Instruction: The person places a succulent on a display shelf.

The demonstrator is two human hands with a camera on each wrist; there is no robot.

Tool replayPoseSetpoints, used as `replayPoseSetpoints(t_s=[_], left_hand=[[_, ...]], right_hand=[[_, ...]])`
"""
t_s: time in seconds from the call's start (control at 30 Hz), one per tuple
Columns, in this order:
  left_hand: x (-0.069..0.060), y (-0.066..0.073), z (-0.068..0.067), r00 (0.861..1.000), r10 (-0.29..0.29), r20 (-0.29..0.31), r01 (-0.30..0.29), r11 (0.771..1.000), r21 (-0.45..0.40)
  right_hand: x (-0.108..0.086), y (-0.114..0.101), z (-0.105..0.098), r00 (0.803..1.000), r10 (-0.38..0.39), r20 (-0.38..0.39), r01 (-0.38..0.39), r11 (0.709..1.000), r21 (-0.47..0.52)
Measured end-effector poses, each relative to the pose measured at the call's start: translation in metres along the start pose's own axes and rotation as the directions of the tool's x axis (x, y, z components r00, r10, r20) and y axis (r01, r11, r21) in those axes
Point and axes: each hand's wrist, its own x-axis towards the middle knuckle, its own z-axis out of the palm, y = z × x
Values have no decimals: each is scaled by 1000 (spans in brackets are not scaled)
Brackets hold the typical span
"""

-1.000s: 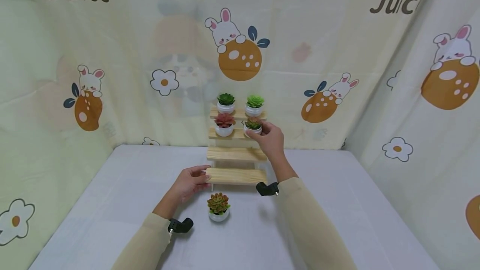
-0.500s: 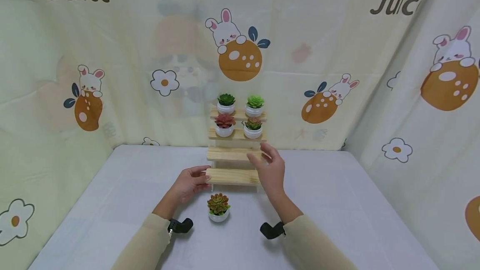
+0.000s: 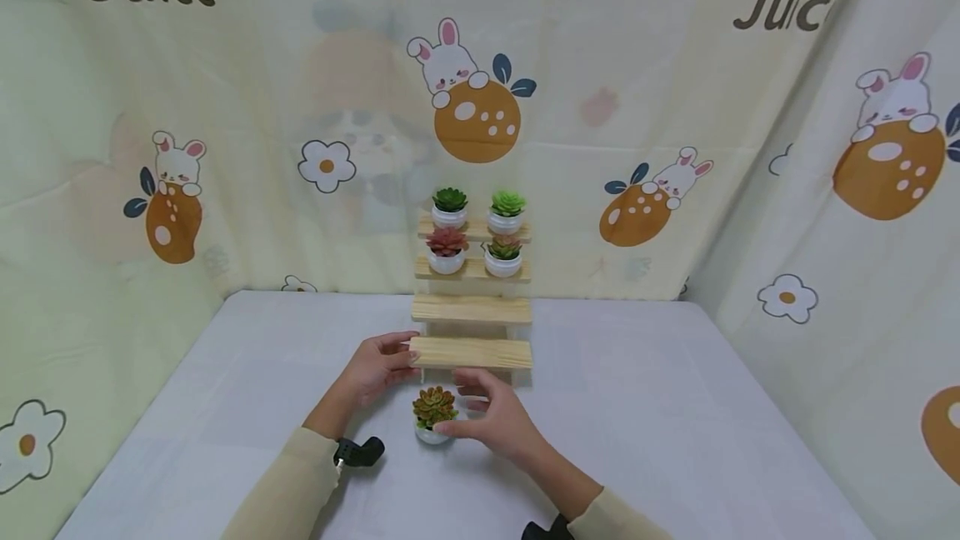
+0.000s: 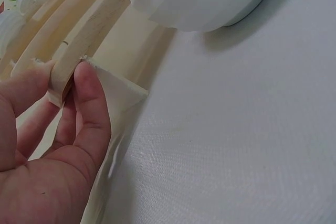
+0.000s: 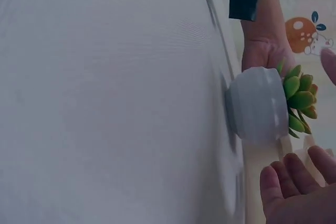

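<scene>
My left hand [image 3: 378,369] pinches the left end of the lowest board of a tiered wooden plant stand [image 3: 471,352]; the left wrist view shows thumb and fingers [image 4: 90,95] around the board's end. In front of the stand, a potted succulent [image 3: 433,408] with orange-green leaves and a white ribbed pot stands upright on the table. My right hand [image 3: 501,422] is at its right side, thumb and fingers spread apart. A gap shows between the fingers [image 5: 296,174] and the pot [image 5: 260,106] in the right wrist view.
Two potted succulents, dark green [image 3: 449,205] and bright green [image 3: 506,211], stand on the top tier. A red one [image 3: 447,250] and a green-red one [image 3: 503,255] sit on the tier below. A white cloth [image 3: 645,407] covers the table, with a printed curtain [image 3: 555,15] behind.
My right hand has let go of the green-red succulent on the second tier and come down toward me to the orange-green one. My left hand has stayed on the stand.
</scene>
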Motion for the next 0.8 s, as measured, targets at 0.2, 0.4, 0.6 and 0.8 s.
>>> replayPoseSetpoints(t_s=[0.2, 0.4, 0.6, 0.8], left_hand=[[0, 0, 0, 1000, -4, -16, 4, 1000, 12], [0, 1, 1, 1000, -4, -23, 4, 1000, 11], [-1, 0, 1, 999, -1, -32, 1, 1000, 2], [0, -1, 2, 1000, 3, -26, -3, 1000, -1]], right_hand=[[4, 10, 9, 992, 44, 118, -44, 999, -4], [7, 10, 17, 993, 66, 94, -61, 997, -50], [8, 8, 20, 995, 67, 69, -62, 996, -70], [10, 11, 21, 997, 52, 63, -47, 997, -69]])
